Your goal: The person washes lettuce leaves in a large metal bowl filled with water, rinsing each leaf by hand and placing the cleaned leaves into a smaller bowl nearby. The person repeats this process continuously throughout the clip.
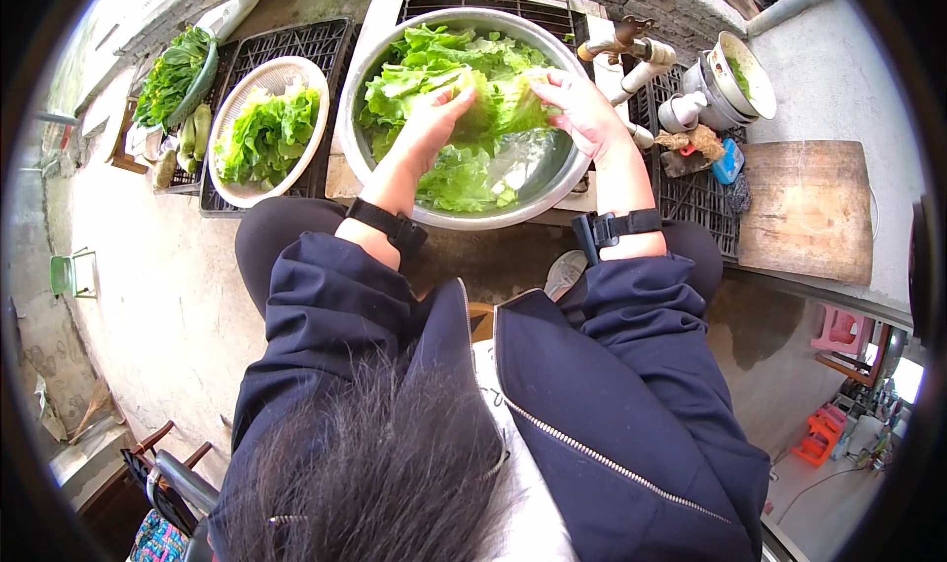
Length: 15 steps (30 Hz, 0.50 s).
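Observation:
A large round metal basin [462,220] holds water and many green lettuce leaves [425,62]. Over its middle, my left hand [436,121] and my right hand [581,110] hold one lettuce leaf [496,107] between them, pinched at its two sides. To the left, an oval plastic colander [300,77] with more lettuce [270,133] rests on a black plastic crate. Black straps circle both of my wrists.
At the far left are a bowl of leafy greens [174,73] and pale green gourds [194,139]. A tap [621,40] stands behind the basin's right side. Further right are stacked bowls [732,81], a blue-handled brush or sponge [729,161] and a wooden board [806,210].

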Each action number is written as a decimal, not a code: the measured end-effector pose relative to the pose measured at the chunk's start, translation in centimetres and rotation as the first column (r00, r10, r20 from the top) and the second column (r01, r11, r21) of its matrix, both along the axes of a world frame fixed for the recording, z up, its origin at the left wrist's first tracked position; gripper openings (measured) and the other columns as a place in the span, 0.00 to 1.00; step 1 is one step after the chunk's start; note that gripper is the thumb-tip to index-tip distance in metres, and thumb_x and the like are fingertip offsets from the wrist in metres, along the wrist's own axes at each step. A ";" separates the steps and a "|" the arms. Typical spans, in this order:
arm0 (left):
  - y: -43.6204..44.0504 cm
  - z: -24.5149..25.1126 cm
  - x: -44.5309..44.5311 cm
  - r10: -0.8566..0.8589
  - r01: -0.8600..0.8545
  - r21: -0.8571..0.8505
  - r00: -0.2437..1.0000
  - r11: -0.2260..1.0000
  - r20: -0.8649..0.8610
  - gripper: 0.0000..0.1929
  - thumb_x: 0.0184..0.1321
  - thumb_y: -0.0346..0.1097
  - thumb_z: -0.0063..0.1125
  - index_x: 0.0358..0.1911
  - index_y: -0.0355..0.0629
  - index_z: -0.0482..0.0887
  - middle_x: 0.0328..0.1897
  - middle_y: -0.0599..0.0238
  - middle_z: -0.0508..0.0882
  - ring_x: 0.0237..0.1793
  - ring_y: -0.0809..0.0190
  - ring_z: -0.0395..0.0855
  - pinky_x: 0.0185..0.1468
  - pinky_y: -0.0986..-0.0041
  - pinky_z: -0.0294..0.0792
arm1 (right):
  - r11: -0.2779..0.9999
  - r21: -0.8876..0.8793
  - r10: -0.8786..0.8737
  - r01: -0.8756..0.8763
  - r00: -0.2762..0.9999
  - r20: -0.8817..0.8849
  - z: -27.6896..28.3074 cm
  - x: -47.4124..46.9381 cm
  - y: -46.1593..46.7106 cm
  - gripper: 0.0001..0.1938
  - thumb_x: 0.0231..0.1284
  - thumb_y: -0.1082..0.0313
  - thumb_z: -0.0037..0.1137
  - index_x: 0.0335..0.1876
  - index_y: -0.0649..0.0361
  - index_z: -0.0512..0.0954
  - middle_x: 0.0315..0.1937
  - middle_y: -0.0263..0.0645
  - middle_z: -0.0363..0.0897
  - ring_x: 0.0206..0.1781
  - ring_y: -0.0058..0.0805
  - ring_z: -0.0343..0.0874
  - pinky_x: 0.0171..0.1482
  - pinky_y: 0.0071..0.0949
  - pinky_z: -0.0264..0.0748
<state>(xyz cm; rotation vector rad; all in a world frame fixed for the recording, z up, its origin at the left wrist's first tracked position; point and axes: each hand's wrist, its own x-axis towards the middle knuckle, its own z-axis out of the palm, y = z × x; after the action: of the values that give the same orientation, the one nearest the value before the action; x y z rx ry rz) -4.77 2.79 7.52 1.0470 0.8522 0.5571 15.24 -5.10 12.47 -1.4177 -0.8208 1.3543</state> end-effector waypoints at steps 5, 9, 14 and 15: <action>0.5 -0.4 -0.5 0.029 -0.029 0.068 1.000 0.997 -0.002 0.18 0.56 0.29 0.61 0.53 0.43 0.79 0.47 0.66 0.83 0.42 0.68 0.82 0.45 0.74 0.74 | 0.992 0.117 -0.086 0.049 0.936 0.341 -0.8 0.8 0.4 0.13 0.65 0.63 0.53 0.50 0.59 0.78 0.38 0.31 0.81 0.38 0.16 0.76 0.44 0.18 0.72; 0.3 -0.6 -0.9 0.049 -0.043 0.155 0.998 0.987 -0.036 0.22 0.49 0.22 0.60 0.52 0.41 0.79 0.44 0.66 0.84 0.40 0.68 0.81 0.43 0.77 0.73 | 0.977 0.198 -0.185 0.082 0.785 0.591 -0.6 0.1 0.5 0.13 0.62 0.60 0.55 0.47 0.58 0.80 0.36 0.37 0.82 0.39 0.23 0.79 0.43 0.23 0.75; -1.2 0.8 0.6 0.072 -0.066 -0.070 0.993 0.995 0.089 0.24 0.53 0.32 0.63 0.56 0.43 0.75 0.49 0.64 0.81 0.45 0.66 0.79 0.48 0.73 0.72 | 0.988 0.154 -0.058 0.027 0.978 0.200 0.5 -2.8 0.3 0.17 0.65 0.65 0.51 0.56 0.64 0.73 0.44 0.46 0.79 0.44 0.30 0.81 0.44 0.27 0.79; -1.4 1.1 0.9 0.087 -0.069 -0.155 0.990 0.986 0.112 0.25 0.55 0.36 0.63 0.58 0.44 0.74 0.51 0.63 0.80 0.46 0.66 0.78 0.48 0.72 0.72 | 0.988 0.154 0.016 -0.013 1.000 -0.020 0.7 -3.1 0.1 0.18 0.66 0.66 0.50 0.58 0.65 0.71 0.45 0.47 0.79 0.44 0.31 0.81 0.44 0.27 0.80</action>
<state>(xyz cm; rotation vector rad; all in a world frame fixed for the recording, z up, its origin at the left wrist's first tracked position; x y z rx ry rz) -3.84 1.41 8.64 0.8374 0.8197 0.6059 12.12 -4.99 13.22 -1.2774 -0.9035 1.2860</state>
